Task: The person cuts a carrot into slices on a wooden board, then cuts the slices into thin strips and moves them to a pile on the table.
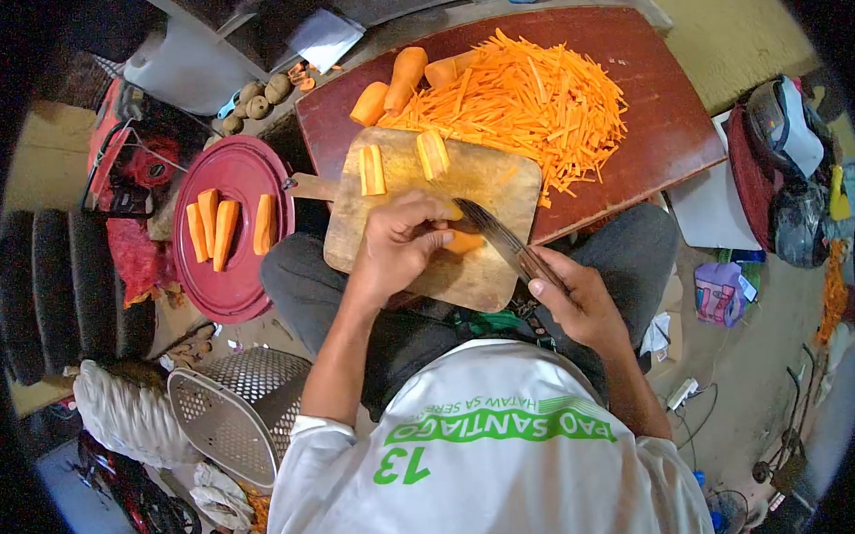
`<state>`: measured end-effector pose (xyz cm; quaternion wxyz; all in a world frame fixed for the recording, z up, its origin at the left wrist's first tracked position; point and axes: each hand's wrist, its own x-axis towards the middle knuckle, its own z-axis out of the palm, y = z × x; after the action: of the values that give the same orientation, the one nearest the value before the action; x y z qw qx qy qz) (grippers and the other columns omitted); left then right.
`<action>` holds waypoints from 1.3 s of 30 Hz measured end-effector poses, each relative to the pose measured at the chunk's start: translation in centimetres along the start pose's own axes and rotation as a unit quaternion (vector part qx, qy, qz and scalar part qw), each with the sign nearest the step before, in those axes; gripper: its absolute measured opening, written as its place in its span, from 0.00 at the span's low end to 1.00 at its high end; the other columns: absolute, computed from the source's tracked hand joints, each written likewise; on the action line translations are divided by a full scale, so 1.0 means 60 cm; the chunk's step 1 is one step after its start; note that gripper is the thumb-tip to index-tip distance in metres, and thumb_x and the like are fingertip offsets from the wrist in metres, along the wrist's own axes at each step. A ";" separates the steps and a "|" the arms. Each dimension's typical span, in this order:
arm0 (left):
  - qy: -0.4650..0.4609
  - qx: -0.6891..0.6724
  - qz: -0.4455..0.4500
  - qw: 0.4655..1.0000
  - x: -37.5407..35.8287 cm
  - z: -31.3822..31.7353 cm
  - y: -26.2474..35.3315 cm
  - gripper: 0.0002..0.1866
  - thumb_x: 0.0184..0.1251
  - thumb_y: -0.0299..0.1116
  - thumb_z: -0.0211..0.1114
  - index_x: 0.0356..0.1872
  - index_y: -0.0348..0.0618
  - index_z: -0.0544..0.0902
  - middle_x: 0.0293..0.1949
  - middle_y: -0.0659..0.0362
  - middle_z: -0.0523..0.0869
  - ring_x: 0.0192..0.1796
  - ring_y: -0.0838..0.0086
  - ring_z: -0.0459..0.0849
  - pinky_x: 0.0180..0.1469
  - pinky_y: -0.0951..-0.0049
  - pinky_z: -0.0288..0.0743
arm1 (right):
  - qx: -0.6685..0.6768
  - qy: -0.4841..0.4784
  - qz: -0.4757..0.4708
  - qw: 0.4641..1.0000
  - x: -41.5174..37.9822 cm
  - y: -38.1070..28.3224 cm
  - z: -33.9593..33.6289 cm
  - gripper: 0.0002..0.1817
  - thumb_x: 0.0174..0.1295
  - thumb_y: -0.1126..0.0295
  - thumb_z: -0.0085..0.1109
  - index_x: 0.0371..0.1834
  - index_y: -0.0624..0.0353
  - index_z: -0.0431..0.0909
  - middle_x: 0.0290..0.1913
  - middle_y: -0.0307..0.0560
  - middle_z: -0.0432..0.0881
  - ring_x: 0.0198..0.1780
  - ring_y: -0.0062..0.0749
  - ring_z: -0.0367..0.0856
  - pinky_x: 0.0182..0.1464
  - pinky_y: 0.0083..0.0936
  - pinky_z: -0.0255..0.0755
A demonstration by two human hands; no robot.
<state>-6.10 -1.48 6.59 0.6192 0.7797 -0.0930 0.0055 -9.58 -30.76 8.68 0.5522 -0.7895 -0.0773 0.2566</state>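
Observation:
My right hand (584,297) is closed around the handle of a knife (495,234), its dark blade pointing up and left over the wooden cutting board (370,241). My left hand (406,241) pinches a piece of carrot (464,241) near the blade, partly hidden by the fingers. Two carrot slabs with pale cores, one on the left (372,170) and one farther right (433,155), lie at the board's far side. Beyond the board, a large heap of carrot sticks (544,103) covers part of the reddish-brown table (667,117).
Thick carrot pieces (405,79) lie left of the heap. A round red lid (226,307) at the left holds several carrot pieces. A grey perforated basket (230,420) stands near my left elbow. A purple pack (718,293) sits on the floor at right.

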 end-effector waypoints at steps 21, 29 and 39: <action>0.193 0.158 0.043 0.967 -0.079 0.077 -0.044 0.29 0.67 0.18 0.77 0.70 0.34 0.82 0.53 0.46 0.87 0.54 0.55 0.89 0.57 0.62 0.83 | -0.131 -0.046 -0.068 0.988 0.004 -0.030 0.049 0.28 0.78 0.67 0.64 0.77 0.67 0.73 0.61 0.67 0.87 0.63 0.61 0.88 0.63 0.43 0.81; 0.208 0.231 0.084 0.947 -0.085 0.075 -0.049 0.31 0.67 0.21 0.80 0.71 0.32 0.81 0.55 0.43 0.87 0.56 0.52 0.89 0.59 0.59 0.84 | -0.108 -0.042 -0.066 0.991 0.010 -0.025 0.042 0.26 0.79 0.69 0.61 0.77 0.67 0.73 0.63 0.68 0.86 0.64 0.63 0.87 0.65 0.44 0.80; 0.227 0.269 0.144 0.925 -0.075 0.079 -0.079 0.28 0.69 0.23 0.80 0.68 0.28 0.81 0.53 0.42 0.87 0.48 0.52 0.88 0.51 0.60 0.85 | -0.084 -0.051 -0.040 0.994 -0.018 -0.078 0.024 0.28 0.78 0.70 0.58 0.78 0.70 0.71 0.67 0.68 0.85 0.68 0.59 0.86 0.70 0.42 0.78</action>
<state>-10.33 -4.40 0.35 0.3835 0.8730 -0.0562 0.2961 -10.43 -28.24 12.94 0.4889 -0.8154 -0.1580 0.2668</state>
